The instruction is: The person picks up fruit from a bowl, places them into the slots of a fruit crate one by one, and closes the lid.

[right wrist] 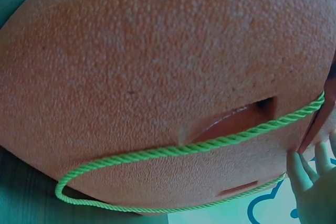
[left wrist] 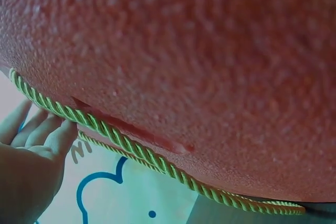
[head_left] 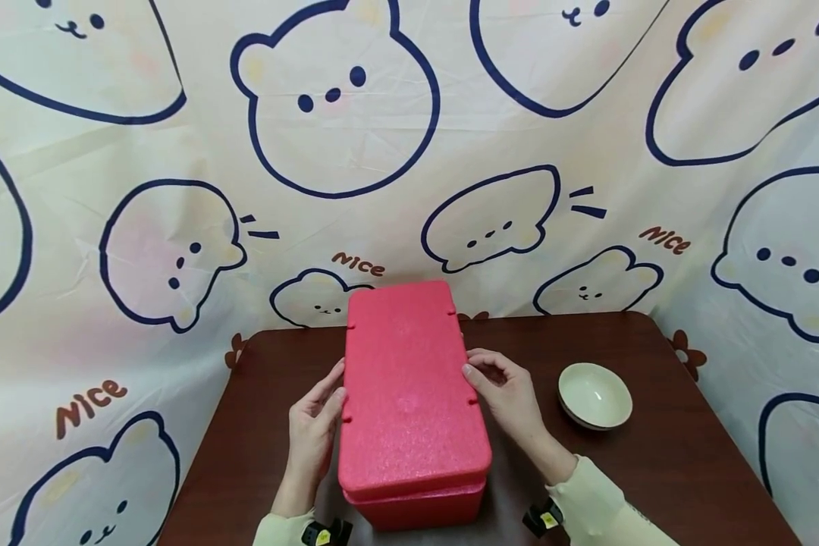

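A red foam box stands lengthwise on the table in the head view, its lid (head_left: 409,379) on top and its lower body (head_left: 423,512) showing at the front. My left hand (head_left: 312,428) touches the left long edge of the lid, thumb and fingers spread along it. On the opposite edge rests my right hand (head_left: 515,398), its thumb tip at the rim. A green twisted rope (left wrist: 121,137) runs along the box's side in the left wrist view, near the fingertips. More green rope (right wrist: 173,150) crosses a slot in the box side in the right wrist view, fingertips close to the lid seam.
To the right of the box is a pale green bowl (head_left: 595,394) on the dark brown table (head_left: 682,455). Behind and beside the table hangs a white cloth (head_left: 355,227) printed with blue bear outlines. The camera straps sit at both wrists.
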{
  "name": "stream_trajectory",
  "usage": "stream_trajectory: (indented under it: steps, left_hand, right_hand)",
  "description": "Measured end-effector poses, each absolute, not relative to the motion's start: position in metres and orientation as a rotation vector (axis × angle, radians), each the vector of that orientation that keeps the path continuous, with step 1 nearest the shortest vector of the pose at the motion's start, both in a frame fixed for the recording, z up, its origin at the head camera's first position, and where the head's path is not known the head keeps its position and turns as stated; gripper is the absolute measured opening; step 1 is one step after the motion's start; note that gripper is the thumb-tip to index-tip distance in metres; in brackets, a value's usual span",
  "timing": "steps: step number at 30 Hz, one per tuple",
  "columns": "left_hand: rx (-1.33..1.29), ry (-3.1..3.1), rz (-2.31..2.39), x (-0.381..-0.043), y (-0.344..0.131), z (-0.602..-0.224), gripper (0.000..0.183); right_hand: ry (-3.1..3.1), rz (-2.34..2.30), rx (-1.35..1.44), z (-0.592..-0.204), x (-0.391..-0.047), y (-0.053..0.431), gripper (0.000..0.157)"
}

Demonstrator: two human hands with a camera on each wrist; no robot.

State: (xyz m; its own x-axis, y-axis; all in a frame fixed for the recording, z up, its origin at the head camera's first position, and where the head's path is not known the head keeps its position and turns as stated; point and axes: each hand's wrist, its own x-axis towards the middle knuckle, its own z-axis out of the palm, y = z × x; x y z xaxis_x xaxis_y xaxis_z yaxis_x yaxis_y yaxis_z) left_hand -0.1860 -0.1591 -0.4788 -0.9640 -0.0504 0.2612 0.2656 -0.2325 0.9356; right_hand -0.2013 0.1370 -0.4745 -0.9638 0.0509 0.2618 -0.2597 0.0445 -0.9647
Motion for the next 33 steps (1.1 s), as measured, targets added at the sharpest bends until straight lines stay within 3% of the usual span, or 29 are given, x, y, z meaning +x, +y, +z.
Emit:
stream_trajectory:
  steps: [20,33]
  left_hand:
    - [-0.274,-1.873,-2.268,-0.1904,-0.1538,-0.4790,0.043]
    - [-0.234,-1.833,-2.245,-0.1855,-0.1546,-0.4808,0.041]
  right_hand:
    - [-2.032,2.014,0.063,-0.4727,-0.1987,0.1351,0.018]
    - [-2.047,2.077,0.049,-0.4744,-0.1951,0.1310,0.024]
